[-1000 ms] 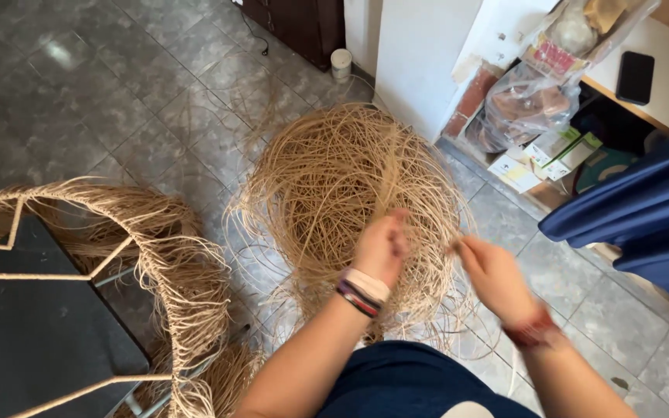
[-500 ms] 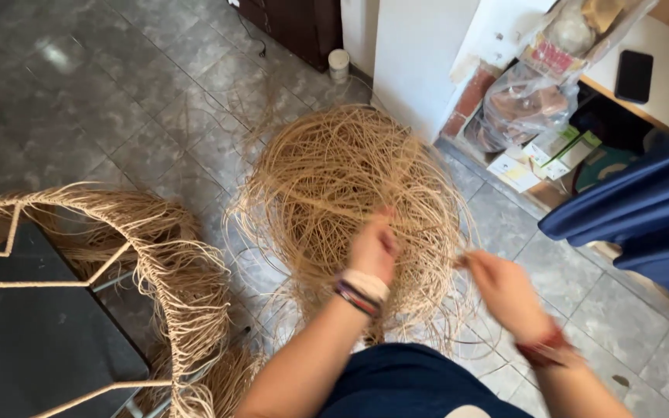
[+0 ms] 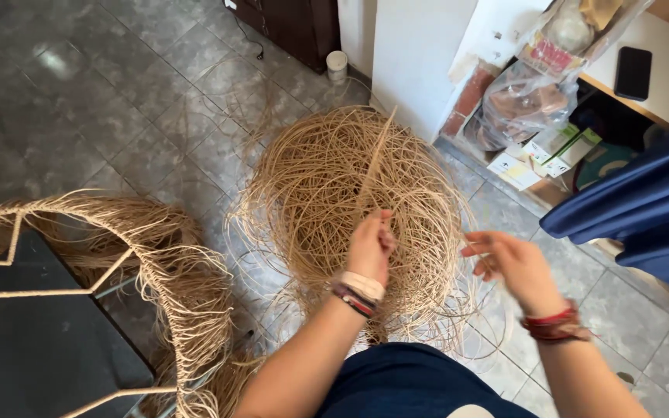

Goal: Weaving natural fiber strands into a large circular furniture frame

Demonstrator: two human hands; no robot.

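We look down on a grey tiled floor (image 3: 102, 101), and on it, just ahead of our knees, lies the big loose coil of tan cane (image 3: 350, 209), a tangled nest of thin strands that spreads out almost to the white cabinet (image 3: 412, 54) behind it. To our left stands a frame (image 3: 63, 290) of pale rods around a dark panel, its curved edge already wrapped and hung with a thick fringe of the same cane (image 3: 187, 294). To the right, a blue cloth (image 3: 644, 209) hangs over cluttered shelves with a plastic bag (image 3: 524, 108) and small boxes (image 3: 543, 155).

Our left hand (image 3: 369, 248) hovers above the middle of the coil, its fingers pressed together in a pinch on a single strand (image 3: 373, 166) that rises straight and taut from the hand toward the far side of the coil. Our right hand (image 3: 512, 263) is held apart to the right, fingers loosely spread and half curled; a very thin strand may run by it, but we cannot tell whether it grips anything.

We judge the step in hand to be drawing one strand free of the coil. The next move seems to call for a steady pull with the pinching hand while the other hand guides or holds down the neighbouring loops, so the strand comes away without dragging the tangle along or kinking.
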